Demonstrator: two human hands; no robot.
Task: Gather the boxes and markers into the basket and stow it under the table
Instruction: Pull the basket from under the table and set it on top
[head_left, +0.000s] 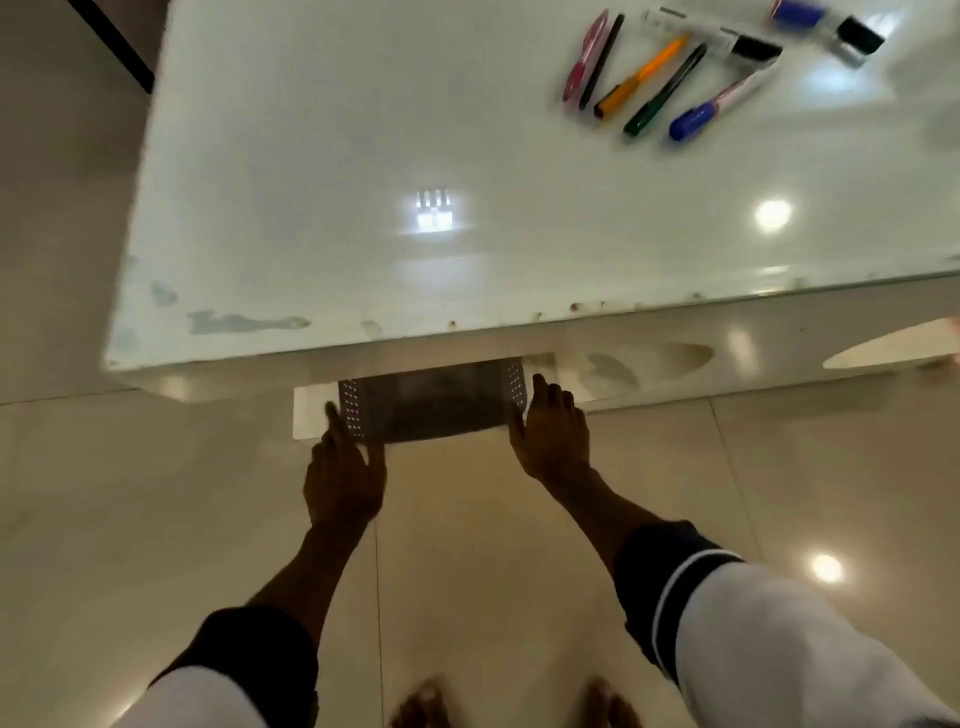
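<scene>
A dark grey perforated basket (434, 402) sits on the floor, half under the front edge of the white table (363, 182). My left hand (345, 467) grips its left end and my right hand (550, 434) grips its right end. Its inside is hidden by the table edge and blur. On the table's far right lie several markers: a pink one (584, 57), an orange one (641, 75), a green one (665, 91) and a blue-capped one (719, 104). More markers with black caps (748, 49) lie behind them.
A white table leg base (306, 415) stands just left of the basket. Glossy beige floor tiles (493, 545) stretch under my arms. My bare feet (426, 704) show at the bottom edge. A dark strip (111, 44) runs at the far left.
</scene>
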